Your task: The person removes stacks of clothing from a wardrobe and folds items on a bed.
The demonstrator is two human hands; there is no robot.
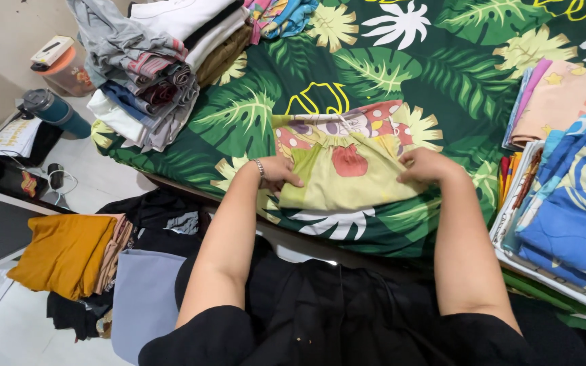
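Note:
A yellow-green printed cloth (347,166) with red and cartoon patches lies on the bed, partly folded, its near edge close to the bed's front. My left hand (278,173) pinches the cloth's left side; a bracelet sits on that wrist. My right hand (427,166) presses and grips the cloth's right edge. Both forearms reach out from my black-clothed lap.
The bed cover (442,68) is dark green with leaf prints. A stack of folded clothes (157,61) sits at back left, folded blue and pink linens (564,196) at right. On the floor lie a mustard cloth (66,251), dark garments and a teal bottle (55,112).

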